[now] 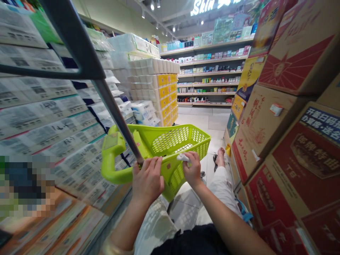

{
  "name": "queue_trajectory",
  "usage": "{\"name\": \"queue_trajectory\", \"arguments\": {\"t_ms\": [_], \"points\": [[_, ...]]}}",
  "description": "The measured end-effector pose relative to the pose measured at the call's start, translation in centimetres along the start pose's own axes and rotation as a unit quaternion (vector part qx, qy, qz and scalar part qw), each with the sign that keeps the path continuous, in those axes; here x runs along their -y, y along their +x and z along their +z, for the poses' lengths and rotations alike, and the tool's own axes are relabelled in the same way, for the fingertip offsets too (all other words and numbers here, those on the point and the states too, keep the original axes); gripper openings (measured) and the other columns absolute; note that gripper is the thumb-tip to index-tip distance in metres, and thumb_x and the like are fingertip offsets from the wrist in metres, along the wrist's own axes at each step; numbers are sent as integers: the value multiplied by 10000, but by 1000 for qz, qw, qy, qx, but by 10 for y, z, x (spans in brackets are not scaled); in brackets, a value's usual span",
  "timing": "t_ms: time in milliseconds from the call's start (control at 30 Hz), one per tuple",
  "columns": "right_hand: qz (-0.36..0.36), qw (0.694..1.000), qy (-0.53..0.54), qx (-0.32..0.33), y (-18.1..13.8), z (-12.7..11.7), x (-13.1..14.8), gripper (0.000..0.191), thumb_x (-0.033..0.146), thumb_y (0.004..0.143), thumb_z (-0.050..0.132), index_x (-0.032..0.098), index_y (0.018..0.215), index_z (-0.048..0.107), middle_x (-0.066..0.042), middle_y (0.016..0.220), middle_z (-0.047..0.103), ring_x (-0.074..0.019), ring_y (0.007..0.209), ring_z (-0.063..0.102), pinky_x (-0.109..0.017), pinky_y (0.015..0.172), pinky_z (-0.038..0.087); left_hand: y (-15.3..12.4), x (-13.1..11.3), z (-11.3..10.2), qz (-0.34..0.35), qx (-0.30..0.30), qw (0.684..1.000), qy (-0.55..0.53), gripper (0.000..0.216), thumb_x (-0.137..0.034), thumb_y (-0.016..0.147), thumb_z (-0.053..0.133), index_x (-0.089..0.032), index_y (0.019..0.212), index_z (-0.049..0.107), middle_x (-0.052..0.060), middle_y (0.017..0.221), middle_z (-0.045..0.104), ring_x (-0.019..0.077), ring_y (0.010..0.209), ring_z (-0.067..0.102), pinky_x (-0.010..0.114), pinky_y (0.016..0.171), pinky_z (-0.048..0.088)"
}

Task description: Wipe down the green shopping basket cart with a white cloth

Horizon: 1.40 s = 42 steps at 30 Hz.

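A lime-green plastic shopping basket [170,173] with latticed walls stands in front of me, with a thick loop handle [107,171] at its left end. From its near left part a metal pole [117,115] slants up to a dark grey handle bar [79,46]. My left hand [148,179] is closed over the basket's near rim, beside the foot of the pole. Pinched in my right hand [191,170] is a crumpled white cloth [183,157], at the outer side of the same rim. The basket's inside looks bare where it shows.
Stacked paper packs [47,117] rise on the left, with tissue bundles [154,81] behind. Cardboard boxes [268,120] are piled close on the right. Shelves of small goods [212,69] stand across the tiled floor [196,117]. My outstretched leg [223,184] lies along the boxes.
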State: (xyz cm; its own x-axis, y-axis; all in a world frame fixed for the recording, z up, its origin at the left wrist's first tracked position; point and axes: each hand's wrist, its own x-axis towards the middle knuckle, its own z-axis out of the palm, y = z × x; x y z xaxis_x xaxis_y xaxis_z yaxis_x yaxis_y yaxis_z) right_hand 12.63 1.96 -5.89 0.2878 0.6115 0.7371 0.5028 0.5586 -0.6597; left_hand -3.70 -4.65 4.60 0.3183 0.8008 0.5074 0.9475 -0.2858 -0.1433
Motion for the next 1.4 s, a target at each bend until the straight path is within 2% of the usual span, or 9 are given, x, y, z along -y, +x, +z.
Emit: {"name": "queue_trajectory", "arguments": {"t_ms": [67, 200, 267, 367, 500, 700, 800, 1100, 1400], "points": [[-39, 999, -5, 4, 11, 0, 11, 292, 128, 807, 511, 222, 1048, 646, -73, 1008, 566, -219, 998, 538, -388, 911, 451, 1, -2, 0, 1, -4, 1000, 0, 542, -126, 714, 482, -184, 1244, 579, 122, 1199, 648, 309, 1084, 548, 539, 1009, 273], [-142, 982, 15, 120, 19, 16, 37, 342, 125, 831, 461, 230, 1111, 627, -73, 1131, 581, -221, 1142, 495, -409, 1018, 384, 2, -5, -2, 5, 1, 1000, 2, 526, -118, 715, 480, -174, 1228, 578, 118, 1196, 648, 304, 1078, 551, 542, 991, 287], [-162, 972, 38, 166, 19, 24, 37, 357, 120, 841, 429, 213, 1135, 607, -74, 1125, 600, -209, 1129, 502, -392, 1010, 386, 2, -5, -3, 5, 2, 1000, 4, 519, -116, 711, 488, -170, 1219, 583, 113, 1187, 652, 304, 1069, 558, 545, 983, 299], [-140, 972, 10, 187, 24, 26, 17, 326, 121, 837, 428, 193, 1090, 620, -78, 1052, 627, -209, 1026, 525, -369, 937, 408, 1, -3, -3, 8, -7, 1000, 6, 534, -112, 700, 502, -174, 1224, 585, 107, 1181, 656, 305, 1063, 567, 542, 984, 307], [-67, 978, -86, 178, 35, 18, -5, 281, 82, 797, 437, 199, 940, 649, -68, 918, 636, -220, 951, 514, -363, 890, 387, -1, 2, 1, 10, -22, 1000, 5, 533, -119, 703, 505, -170, 1227, 587, 110, 1173, 662, 311, 1068, 567, 547, 989, 302], [-111, 959, -51, 255, 33, 31, 25, 280, 79, 753, 452, 215, 944, 607, -38, 927, 619, -201, 918, 509, -318, 873, 369, 2, 3, 9, 20, -22, 1000, 4, 541, -131, 702, 490, -154, 1236, 571, 119, 1181, 659, 314, 1050, 568, 561, 979, 289], [-114, 957, -65, 259, 33, 39, 30, 237, 90, 751, 441, 211, 895, 585, -34, 885, 600, -200, 877, 501, -307, 823, 359, 6, 7, 12, 28, -18, 999, 0, 550, -141, 696, 497, -146, 1242, 564, 121, 1189, 653, 319, 1050, 566, 569, 976, 290], [-112, 958, -127, 233, 44, 28, -9, 196, 88, 763, 436, 205, 848, 568, -41, 870, 583, -203, 846, 468, -300, 792, 331, 13, 13, 22, 30, -38, 999, -14, 518, -138, 702, 502, -184, 1211, 585, 109, 1160, 660, 304, 1046, 566, 556, 1006, 269], [-81, 967, -127, 205, 38, 39, 12, 152, 97, 767, 447, 208, 780, 551, -32, 824, 579, -197, 814, 463, -298, 754, 310, 19, 7, 19, 23, -20, 999, -24, 526, -130, 691, 523, -188, 1210, 581, 108, 1174, 646, 305, 1064, 551, 557, 1008, 281]]}}
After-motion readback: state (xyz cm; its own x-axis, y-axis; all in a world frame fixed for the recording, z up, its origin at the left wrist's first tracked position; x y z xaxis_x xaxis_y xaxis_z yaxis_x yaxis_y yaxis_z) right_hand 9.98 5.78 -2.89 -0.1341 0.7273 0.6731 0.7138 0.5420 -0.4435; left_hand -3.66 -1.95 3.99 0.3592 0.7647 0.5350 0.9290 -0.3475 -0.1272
